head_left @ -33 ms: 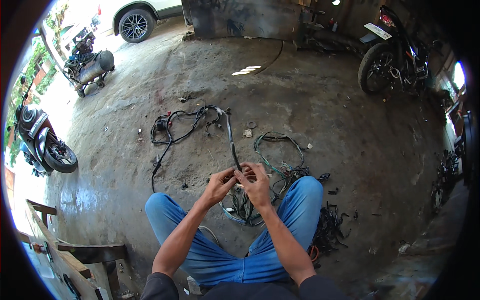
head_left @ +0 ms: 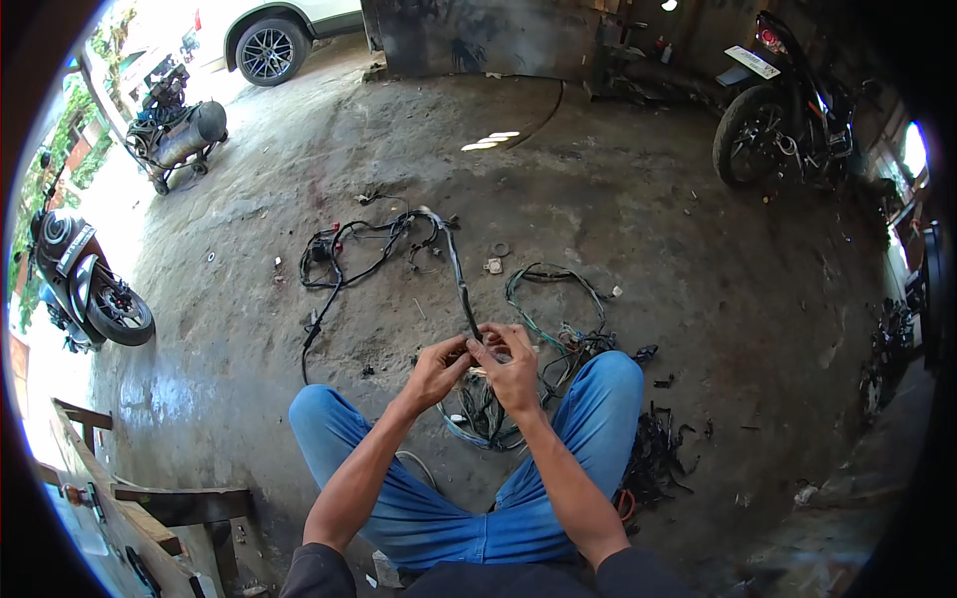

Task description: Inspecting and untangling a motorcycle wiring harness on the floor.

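A black-wrapped wiring harness [head_left: 463, 289] runs from the floor ahead toward me and ends up between my fingers. My left hand [head_left: 439, 369] pinches it from the left, its fingertips closed beside those of the other hand. My right hand [head_left: 510, 367] grips the same stretch, thumb pressed against the cable and fingers curled. The exact spot under the fingertips is hidden. Looser wires [head_left: 485, 424], grey and greenish, fan out on the floor below my hands, between my knees. Farther off, the harness bends into a tangle with a dark connector block [head_left: 321, 249].
A loop of green wire [head_left: 513, 289] lies right of the harness, near a pale connector [head_left: 493, 266] and a ring [head_left: 500, 249]. Black scraps [head_left: 658, 453] are heaped by my right knee. Motorcycles [head_left: 763, 130] stand at both sides; an air compressor [head_left: 184, 135] is far left, a wooden bench [head_left: 184, 503] near left.
The far bend of the harness has shifted slightly to the left. Both hands keep nearly the same place and grip.
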`<action>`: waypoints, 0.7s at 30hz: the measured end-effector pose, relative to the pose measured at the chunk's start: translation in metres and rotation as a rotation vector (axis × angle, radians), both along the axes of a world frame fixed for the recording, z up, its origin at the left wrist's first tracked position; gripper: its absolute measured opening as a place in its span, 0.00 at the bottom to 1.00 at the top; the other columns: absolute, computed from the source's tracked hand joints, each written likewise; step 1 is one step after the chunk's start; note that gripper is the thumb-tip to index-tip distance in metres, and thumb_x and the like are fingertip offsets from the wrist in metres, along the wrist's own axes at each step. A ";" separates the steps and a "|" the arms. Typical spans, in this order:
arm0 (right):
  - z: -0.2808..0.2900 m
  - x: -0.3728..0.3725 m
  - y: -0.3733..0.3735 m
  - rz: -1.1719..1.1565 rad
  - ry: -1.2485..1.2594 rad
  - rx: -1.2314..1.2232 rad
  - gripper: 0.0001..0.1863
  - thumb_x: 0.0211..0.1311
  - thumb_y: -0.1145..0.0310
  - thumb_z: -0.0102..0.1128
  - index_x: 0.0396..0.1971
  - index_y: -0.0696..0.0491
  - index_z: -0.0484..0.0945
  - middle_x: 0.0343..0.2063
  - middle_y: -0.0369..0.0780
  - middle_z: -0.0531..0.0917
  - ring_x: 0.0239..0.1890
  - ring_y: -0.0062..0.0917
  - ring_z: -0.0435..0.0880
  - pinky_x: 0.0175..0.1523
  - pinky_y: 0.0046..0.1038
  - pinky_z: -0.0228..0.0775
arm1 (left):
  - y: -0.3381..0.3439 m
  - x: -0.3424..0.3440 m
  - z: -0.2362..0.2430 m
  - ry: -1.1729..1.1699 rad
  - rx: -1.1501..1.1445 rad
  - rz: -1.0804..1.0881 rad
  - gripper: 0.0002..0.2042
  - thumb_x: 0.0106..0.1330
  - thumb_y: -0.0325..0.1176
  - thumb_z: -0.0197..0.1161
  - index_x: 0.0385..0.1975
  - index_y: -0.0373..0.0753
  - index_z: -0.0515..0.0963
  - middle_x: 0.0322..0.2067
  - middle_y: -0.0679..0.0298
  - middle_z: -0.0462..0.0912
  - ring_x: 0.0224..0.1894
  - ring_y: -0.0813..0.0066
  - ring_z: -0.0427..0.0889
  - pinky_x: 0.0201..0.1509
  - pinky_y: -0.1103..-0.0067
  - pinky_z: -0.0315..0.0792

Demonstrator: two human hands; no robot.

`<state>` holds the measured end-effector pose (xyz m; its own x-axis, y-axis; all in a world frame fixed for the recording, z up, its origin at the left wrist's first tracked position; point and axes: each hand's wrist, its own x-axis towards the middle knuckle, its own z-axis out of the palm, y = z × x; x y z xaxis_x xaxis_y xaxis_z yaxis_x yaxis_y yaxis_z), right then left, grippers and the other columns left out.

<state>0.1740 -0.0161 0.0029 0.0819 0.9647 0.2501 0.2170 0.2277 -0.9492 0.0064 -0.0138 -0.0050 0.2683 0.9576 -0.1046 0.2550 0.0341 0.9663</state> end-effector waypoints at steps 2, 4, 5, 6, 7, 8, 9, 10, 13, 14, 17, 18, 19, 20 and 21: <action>0.004 0.000 0.002 -0.059 -0.049 0.103 0.16 0.62 0.61 0.72 0.41 0.57 0.85 0.29 0.40 0.82 0.38 0.29 0.83 0.43 0.29 0.73 | 0.003 0.004 0.000 0.084 0.116 0.001 0.13 0.74 0.36 0.61 0.45 0.31 0.79 0.38 0.60 0.84 0.39 0.79 0.78 0.44 0.77 0.73; 0.001 0.002 0.004 -0.100 -0.121 0.058 0.12 0.63 0.67 0.70 0.41 0.59 0.85 0.31 0.40 0.84 0.38 0.32 0.84 0.45 0.30 0.73 | 0.005 0.010 -0.004 0.168 0.230 0.005 0.12 0.73 0.36 0.61 0.43 0.31 0.79 0.37 0.60 0.84 0.36 0.78 0.78 0.43 0.77 0.73; -0.001 0.003 0.005 -0.099 -0.121 0.059 0.12 0.63 0.67 0.70 0.41 0.59 0.85 0.31 0.40 0.84 0.38 0.32 0.84 0.45 0.30 0.73 | 0.007 0.014 -0.011 0.106 0.316 0.070 0.12 0.73 0.37 0.61 0.42 0.31 0.78 0.35 0.61 0.84 0.34 0.78 0.77 0.42 0.76 0.73; -0.002 0.004 0.008 -0.083 -0.051 0.003 0.10 0.66 0.68 0.67 0.41 0.59 0.85 0.32 0.39 0.84 0.38 0.30 0.84 0.45 0.28 0.73 | 0.007 0.016 -0.017 0.043 0.402 0.135 0.12 0.73 0.37 0.60 0.40 0.31 0.78 0.32 0.62 0.83 0.32 0.77 0.77 0.41 0.76 0.72; -0.005 0.006 0.010 -0.071 0.017 -0.053 0.08 0.68 0.70 0.65 0.41 0.59 0.85 0.33 0.37 0.85 0.37 0.27 0.83 0.44 0.27 0.73 | 0.006 0.018 -0.018 0.040 0.403 0.133 0.12 0.73 0.37 0.60 0.40 0.31 0.78 0.32 0.62 0.83 0.32 0.77 0.77 0.41 0.76 0.72; -0.012 0.007 0.012 -0.075 0.014 -0.051 0.08 0.68 0.70 0.65 0.41 0.59 0.85 0.33 0.37 0.85 0.37 0.27 0.83 0.44 0.27 0.73 | 0.005 0.020 -0.018 -0.059 0.174 0.135 0.12 0.73 0.37 0.60 0.41 0.33 0.79 0.30 0.66 0.81 0.32 0.79 0.75 0.39 0.78 0.71; -0.022 0.009 0.013 -0.008 0.283 -0.199 0.07 0.70 0.71 0.63 0.40 0.59 0.85 0.33 0.35 0.84 0.36 0.23 0.82 0.44 0.24 0.72 | 0.004 0.022 -0.019 -0.156 -0.055 0.136 0.11 0.73 0.37 0.60 0.42 0.34 0.79 0.28 0.70 0.78 0.31 0.81 0.72 0.37 0.80 0.69; -0.023 0.006 0.014 0.068 0.555 -0.347 0.07 0.72 0.72 0.61 0.40 0.59 0.84 0.33 0.33 0.84 0.36 0.19 0.80 0.43 0.22 0.71 | 0.004 0.021 -0.024 -0.157 -0.054 0.140 0.11 0.73 0.37 0.60 0.42 0.34 0.79 0.28 0.70 0.78 0.31 0.81 0.72 0.37 0.80 0.69; -0.025 0.007 0.011 0.169 0.661 -0.342 0.07 0.74 0.72 0.58 0.40 0.58 0.83 0.33 0.31 0.83 0.37 0.14 0.78 0.46 0.20 0.70 | 0.007 0.017 -0.036 -0.141 0.000 0.197 0.11 0.74 0.38 0.59 0.43 0.37 0.79 0.25 0.73 0.75 0.27 0.85 0.69 0.31 0.82 0.65; -0.025 0.009 0.011 0.238 0.739 -0.330 0.07 0.74 0.72 0.58 0.40 0.58 0.83 0.32 0.32 0.83 0.38 0.14 0.78 0.48 0.20 0.70 | 0.009 0.015 -0.037 -0.168 -0.112 0.177 0.10 0.75 0.39 0.58 0.42 0.38 0.79 0.25 0.74 0.75 0.25 0.86 0.67 0.28 0.82 0.62; -0.023 0.016 0.013 0.388 0.613 -0.410 0.08 0.74 0.71 0.57 0.40 0.58 0.83 0.33 0.31 0.82 0.38 0.13 0.77 0.49 0.19 0.69 | 0.007 0.017 -0.029 -0.262 -0.304 0.120 0.10 0.76 0.41 0.56 0.41 0.43 0.78 0.24 0.76 0.73 0.21 0.88 0.64 0.22 0.83 0.56; -0.022 0.017 0.013 0.389 0.612 -0.410 0.08 0.74 0.71 0.57 0.40 0.58 0.83 0.33 0.31 0.82 0.38 0.13 0.77 0.49 0.19 0.69 | 0.004 0.018 -0.025 -0.328 -0.385 0.082 0.09 0.77 0.42 0.54 0.41 0.45 0.78 0.23 0.77 0.72 0.19 0.89 0.62 0.20 0.82 0.53; -0.020 0.017 0.012 0.462 0.575 -0.423 0.08 0.75 0.71 0.57 0.39 0.58 0.82 0.34 0.31 0.82 0.38 0.13 0.77 0.49 0.19 0.69 | 0.001 0.015 -0.012 -0.292 -0.570 0.062 0.08 0.76 0.38 0.54 0.41 0.41 0.76 0.28 0.74 0.72 0.24 0.86 0.63 0.27 0.82 0.61; -0.019 0.016 0.012 0.534 0.537 -0.435 0.08 0.75 0.70 0.56 0.38 0.58 0.82 0.35 0.31 0.82 0.38 0.13 0.77 0.49 0.19 0.69 | 0.002 0.010 -0.015 -0.294 -0.569 0.063 0.08 0.76 0.38 0.54 0.41 0.41 0.76 0.28 0.74 0.72 0.24 0.86 0.63 0.27 0.82 0.61; -0.023 0.015 0.012 0.586 0.578 -0.438 0.09 0.75 0.69 0.57 0.37 0.58 0.81 0.36 0.32 0.82 0.39 0.14 0.77 0.49 0.19 0.69 | 0.004 0.003 -0.024 -0.299 -0.692 -0.035 0.08 0.77 0.39 0.53 0.41 0.42 0.74 0.26 0.75 0.68 0.22 0.86 0.62 0.24 0.81 0.58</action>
